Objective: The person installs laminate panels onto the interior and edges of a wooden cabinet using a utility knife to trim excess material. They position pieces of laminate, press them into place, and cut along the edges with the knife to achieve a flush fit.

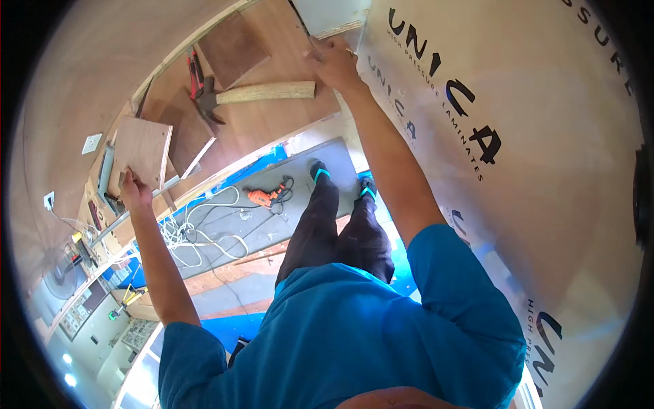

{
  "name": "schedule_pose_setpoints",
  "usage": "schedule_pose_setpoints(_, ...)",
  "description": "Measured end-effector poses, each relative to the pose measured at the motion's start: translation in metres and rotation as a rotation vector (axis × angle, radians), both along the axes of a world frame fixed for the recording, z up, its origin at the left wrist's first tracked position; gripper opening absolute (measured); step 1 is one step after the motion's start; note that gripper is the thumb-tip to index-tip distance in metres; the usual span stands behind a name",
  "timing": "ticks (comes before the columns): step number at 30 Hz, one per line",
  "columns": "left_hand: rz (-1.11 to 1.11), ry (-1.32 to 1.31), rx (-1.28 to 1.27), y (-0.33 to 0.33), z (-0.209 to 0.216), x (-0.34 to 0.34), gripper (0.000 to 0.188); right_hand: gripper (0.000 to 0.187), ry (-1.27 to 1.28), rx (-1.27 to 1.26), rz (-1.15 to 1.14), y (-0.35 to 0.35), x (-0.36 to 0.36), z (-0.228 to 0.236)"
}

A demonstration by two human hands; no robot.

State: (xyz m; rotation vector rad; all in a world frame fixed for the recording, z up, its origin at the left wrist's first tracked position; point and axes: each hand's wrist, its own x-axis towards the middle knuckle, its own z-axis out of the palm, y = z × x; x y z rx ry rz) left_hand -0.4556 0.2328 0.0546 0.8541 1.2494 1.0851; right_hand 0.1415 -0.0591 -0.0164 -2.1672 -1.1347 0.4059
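My left hand (137, 191) is at the near edge of a small plywood piece (142, 144), its thumb and fingers pinched together. Whatever they grip is too small to make out. Stretched far forward, my right hand (335, 63) has its fingers curled at the far right edge of the wooden surface (276, 54), beside the film-covered panel (436, 109). What lies under those fingers is hidden. Between the hands, a claw hammer (266, 93) with a pale wooden handle lies on the surface, its dark head against a red-handled tool (195, 73).
Flat wooden pieces (233, 48) lie on the surface. Below it, an orange power drill (261, 198) and tangled white cable (182, 235) rest on a grey board (300, 170) near my feet. The tall panel stands close along my right arm. A wall socket (92, 143) is at left.
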Motion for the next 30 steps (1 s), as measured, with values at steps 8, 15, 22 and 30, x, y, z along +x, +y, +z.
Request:
schedule_pose_setpoints(8, 0.04, -0.137, 0.122, 0.008, 0.004, -0.006, 0.014, 0.054, 0.728, 0.298, 0.025, -0.007, 0.008, -0.042)
schedule_pose_setpoints(15, 0.449, 0.039, 0.338, -0.043, 0.085, -0.027, 0.004, 0.025, 0.39, 0.336, -0.012, -0.05, 0.008, -0.013)
schedule_pose_setpoints(22, 0.539, 0.029, 0.281, -0.059, 0.079, -0.076, 0.019, 0.017, 0.494, 0.321, -0.134, -0.112, -0.023, -0.006)
schedule_pose_setpoints(30, 0.668, -0.183, 0.197, 0.02, -0.006, -0.073, 0.037, 0.011, 0.306, 0.281, -0.092, -0.104, -0.105, 0.06)
